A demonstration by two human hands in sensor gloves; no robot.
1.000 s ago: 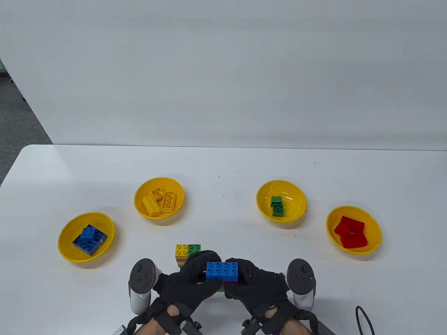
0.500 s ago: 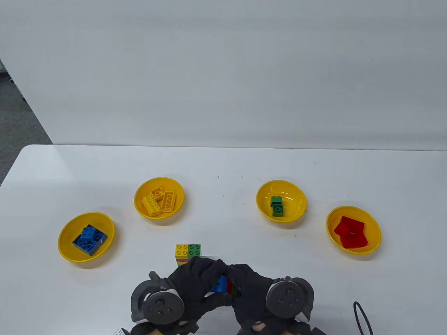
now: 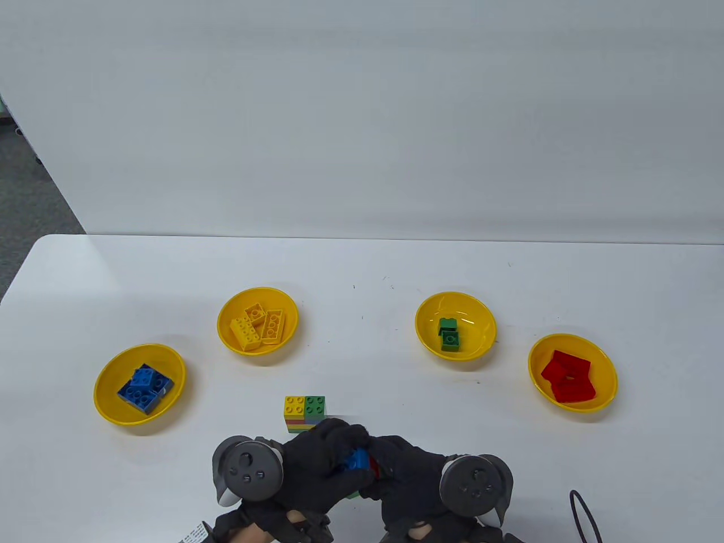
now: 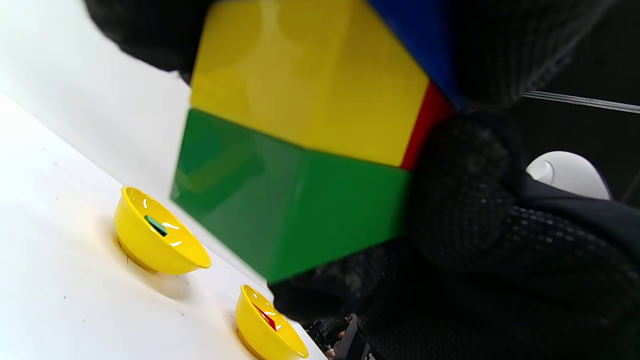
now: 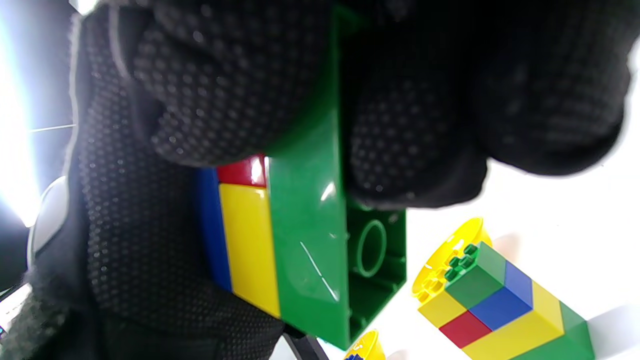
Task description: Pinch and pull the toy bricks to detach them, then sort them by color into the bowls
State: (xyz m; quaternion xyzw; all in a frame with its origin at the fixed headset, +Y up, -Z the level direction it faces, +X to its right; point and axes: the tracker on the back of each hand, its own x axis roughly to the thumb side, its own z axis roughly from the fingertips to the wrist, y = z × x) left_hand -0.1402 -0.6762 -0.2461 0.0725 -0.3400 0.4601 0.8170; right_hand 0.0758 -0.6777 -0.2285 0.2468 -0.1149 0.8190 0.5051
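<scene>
Both gloved hands grip one small brick block [image 3: 358,461] at the table's front edge, and little of it shows in the table view. My left hand [image 3: 331,452] wraps its blue end [image 3: 355,458]. My right hand [image 3: 393,461] holds the red and green side. The wrist views show its layers: blue [image 5: 210,225], red [image 5: 242,170], yellow [image 4: 310,75], and green [image 4: 290,200] with its hollow underside [image 5: 372,250] exposed. A second multicoloured stack [image 3: 305,413] stands on the table just beyond my left fingers and also shows in the right wrist view [image 5: 500,305].
Four yellow bowls form an arc beyond the hands. They hold blue bricks [image 3: 107,407], yellow bricks [image 3: 226,308], green bricks [image 3: 481,317] and red bricks [image 3: 605,362]. A black cable loop [image 3: 585,515] lies at the front right corner.
Both hands rolled over so the trackers now face up. The held block turned from studs-up to tipped on its side, and fingers now cover most of it. The bowls and the second stack stayed put.
</scene>
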